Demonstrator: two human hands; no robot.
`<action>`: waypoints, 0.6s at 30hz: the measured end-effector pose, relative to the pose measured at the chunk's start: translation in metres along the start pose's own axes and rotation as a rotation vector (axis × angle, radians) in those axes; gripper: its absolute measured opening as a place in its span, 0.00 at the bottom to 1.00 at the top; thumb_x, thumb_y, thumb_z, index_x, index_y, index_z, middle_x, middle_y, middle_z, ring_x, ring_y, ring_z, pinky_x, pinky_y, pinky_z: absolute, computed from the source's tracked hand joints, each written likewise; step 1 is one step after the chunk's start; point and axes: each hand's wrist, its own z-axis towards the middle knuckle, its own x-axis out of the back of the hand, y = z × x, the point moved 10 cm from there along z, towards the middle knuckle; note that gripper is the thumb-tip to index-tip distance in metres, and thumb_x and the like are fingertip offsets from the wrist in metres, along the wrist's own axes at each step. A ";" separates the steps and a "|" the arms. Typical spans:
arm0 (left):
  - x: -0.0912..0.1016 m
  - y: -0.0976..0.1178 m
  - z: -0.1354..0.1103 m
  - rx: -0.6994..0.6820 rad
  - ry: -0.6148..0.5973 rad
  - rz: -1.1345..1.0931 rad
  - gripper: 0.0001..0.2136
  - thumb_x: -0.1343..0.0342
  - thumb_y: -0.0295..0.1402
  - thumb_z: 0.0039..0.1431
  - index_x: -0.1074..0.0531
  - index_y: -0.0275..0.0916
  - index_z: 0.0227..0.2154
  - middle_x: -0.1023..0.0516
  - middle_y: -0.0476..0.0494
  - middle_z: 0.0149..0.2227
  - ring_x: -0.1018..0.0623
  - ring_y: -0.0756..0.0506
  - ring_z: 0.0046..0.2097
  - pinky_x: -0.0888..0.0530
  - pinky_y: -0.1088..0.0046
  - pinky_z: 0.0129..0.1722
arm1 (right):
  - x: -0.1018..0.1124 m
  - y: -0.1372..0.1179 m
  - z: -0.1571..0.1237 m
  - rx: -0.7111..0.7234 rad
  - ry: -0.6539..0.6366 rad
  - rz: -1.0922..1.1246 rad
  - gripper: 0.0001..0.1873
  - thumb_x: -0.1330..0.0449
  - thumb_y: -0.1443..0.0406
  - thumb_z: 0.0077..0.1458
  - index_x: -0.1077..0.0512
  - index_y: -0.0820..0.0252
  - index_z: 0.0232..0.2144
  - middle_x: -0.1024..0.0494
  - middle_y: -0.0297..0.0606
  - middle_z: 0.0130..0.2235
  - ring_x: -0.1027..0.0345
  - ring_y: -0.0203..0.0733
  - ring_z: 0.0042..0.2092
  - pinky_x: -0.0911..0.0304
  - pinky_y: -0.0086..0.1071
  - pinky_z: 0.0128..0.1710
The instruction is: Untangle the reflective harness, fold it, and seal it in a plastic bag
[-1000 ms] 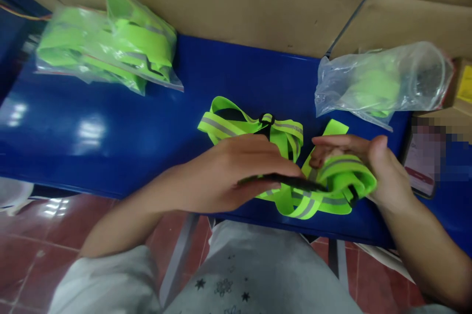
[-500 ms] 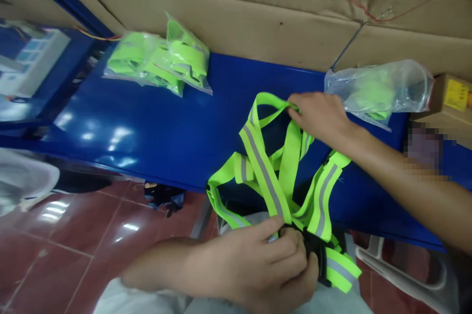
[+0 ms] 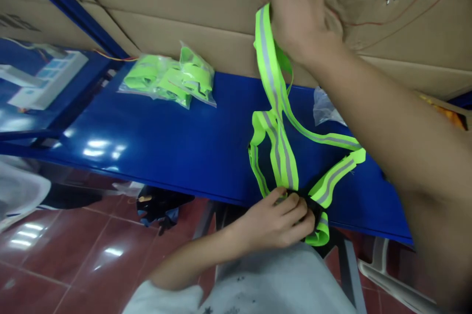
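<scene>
A neon green reflective strap vest (image 3: 277,142) with grey stripes hangs stretched between my two hands over the blue table (image 3: 177,142). My right hand (image 3: 295,9) is raised high against the cardboard wall, closed on the vest's top loop. My left hand (image 3: 280,223) is low at the table's near edge, fingers pinched on the vest's black buckle end. The straps run taut between them.
Bagged green vests (image 3: 169,78) lie at the table's far left. A clear plastic bag (image 3: 326,107) lies behind my right arm. Cardboard sheets (image 3: 184,4) form the back wall. A white box (image 3: 44,85) sits on a blue shelf at left. Red tiled floor below.
My right hand has lifted the vest's top loop from the table up toward the wall, stretching the vest out. My left hand stayed gripping the buckle end at the near edge.
</scene>
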 end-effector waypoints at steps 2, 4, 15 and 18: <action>-0.004 -0.001 -0.003 0.041 -0.019 -0.006 0.08 0.41 0.31 0.70 0.21 0.40 0.48 0.18 0.44 0.47 0.23 0.44 0.48 0.27 0.61 0.53 | -0.027 -0.014 0.003 0.055 -0.057 0.049 0.27 0.58 0.78 0.68 0.38 0.82 0.66 0.25 0.54 0.62 0.36 0.55 0.68 0.40 0.45 0.59; -0.007 0.000 -0.009 0.075 -0.039 -0.016 0.10 0.42 0.31 0.71 0.22 0.41 0.52 0.19 0.45 0.47 0.23 0.44 0.47 0.28 0.62 0.53 | -0.056 -0.023 0.001 0.123 -0.108 0.108 0.20 0.49 0.76 0.70 0.30 0.76 0.61 0.20 0.48 0.57 0.26 0.50 0.62 0.34 0.41 0.57; -0.030 0.000 -0.022 0.098 -0.097 -0.061 0.16 0.42 0.32 0.73 0.24 0.39 0.60 0.20 0.43 0.50 0.23 0.44 0.51 0.29 0.61 0.56 | -0.085 -0.044 -0.063 0.434 -0.198 0.129 0.19 0.47 0.64 0.75 0.26 0.63 0.61 0.22 0.49 0.61 0.30 0.52 0.65 0.38 0.50 0.67; -0.028 -0.003 -0.020 0.119 -0.068 -0.094 0.15 0.44 0.32 0.73 0.24 0.39 0.59 0.20 0.44 0.47 0.24 0.45 0.49 0.30 0.62 0.53 | -0.099 -0.076 -0.098 0.646 -0.315 0.131 0.32 0.36 0.54 0.68 0.33 0.53 0.70 0.37 0.44 0.74 0.39 0.57 0.71 0.44 0.49 0.70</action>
